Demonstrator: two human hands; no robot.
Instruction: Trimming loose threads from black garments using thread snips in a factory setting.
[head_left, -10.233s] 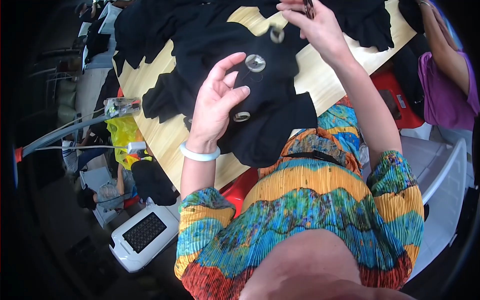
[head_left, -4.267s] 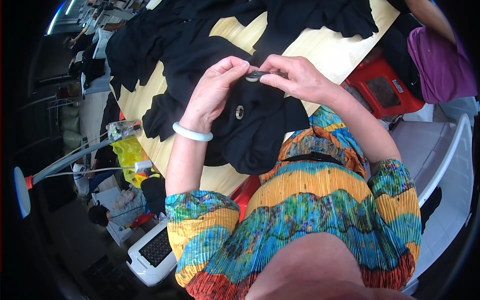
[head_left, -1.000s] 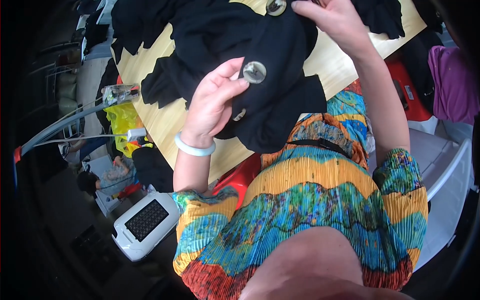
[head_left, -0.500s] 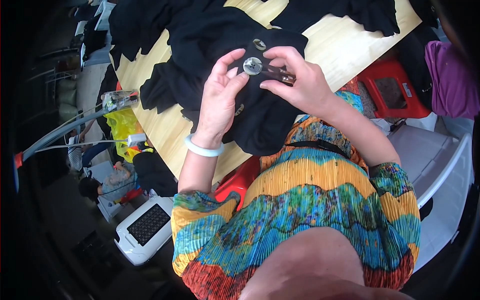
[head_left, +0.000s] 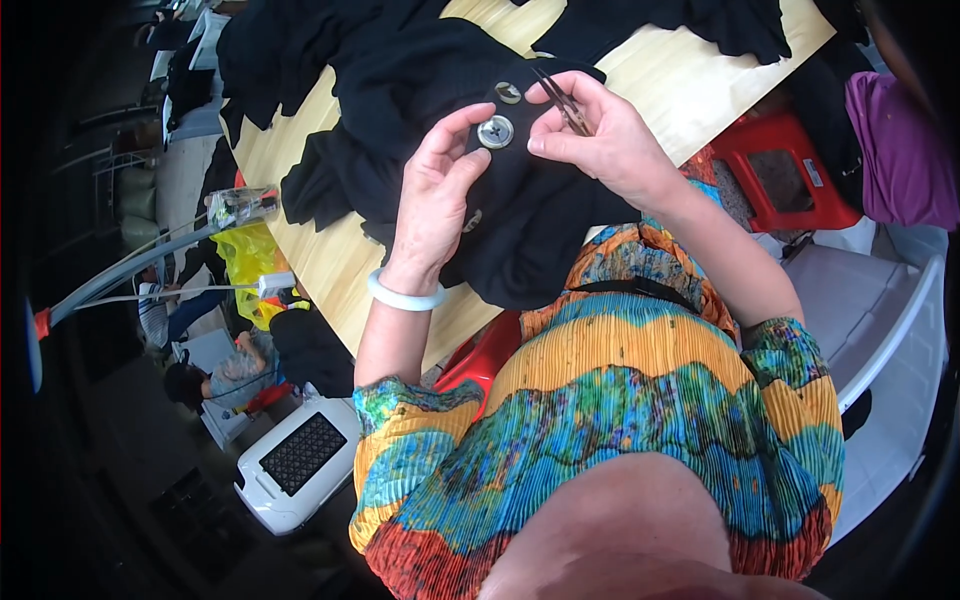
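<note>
Pinching black garment (head_left: 520,220) beside silver button (head_left: 495,132), left hand (head_left: 435,200) grips fabric; right hand (head_left: 600,140) grasps small scissors (head_left: 562,100) just right of button.

Bright, even light falls on the table (head_left: 690,75) from about twelve to two o'clock, leaving soft, faint shadows and no harsh glare. The black cloth (head_left: 420,80) swallows detail, its folds barely readable, while the centre is sharp. From seven to eleven o'clock the picture sinks into dimness, and the fisheye bends straight edges and blackens the rim.
</note>
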